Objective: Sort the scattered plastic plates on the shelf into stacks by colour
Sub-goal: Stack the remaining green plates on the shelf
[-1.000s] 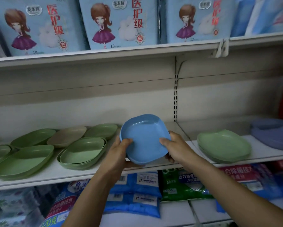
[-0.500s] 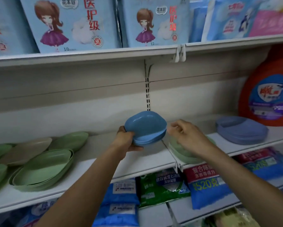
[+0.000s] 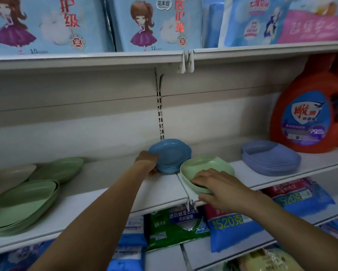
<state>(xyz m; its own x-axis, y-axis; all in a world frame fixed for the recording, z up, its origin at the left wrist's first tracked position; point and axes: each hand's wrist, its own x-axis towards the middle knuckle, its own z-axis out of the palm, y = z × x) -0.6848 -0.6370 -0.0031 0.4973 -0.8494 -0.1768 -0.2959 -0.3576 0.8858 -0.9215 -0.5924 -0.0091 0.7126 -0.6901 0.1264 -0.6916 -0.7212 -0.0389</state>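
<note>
A small stack of blue plates (image 3: 171, 154) sits at the back of the white shelf (image 3: 97, 194), near the centre. My left hand (image 3: 147, 161) grips its left rim. Just in front and to the right lies a stack of pale green plates (image 3: 206, 168); my right hand (image 3: 216, 187) lies on its near edge with fingers spread over the rim. A stack of purple-blue plates (image 3: 269, 160) rests farther right. On the left are larger green plates (image 3: 22, 204), another green plate (image 3: 63, 168) and a beige plate (image 3: 7, 177).
A large orange detergent jug (image 3: 309, 114) stands at the far right of the shelf, behind the purple-blue stack. The upper shelf holds light blue packages (image 3: 158, 24). Below, bagged goods (image 3: 226, 223) fill the lower shelf.
The blue plates went from held up in both hands down to the back of the shelf. My right hand left them and dropped onto the green stack. The view swung right.
</note>
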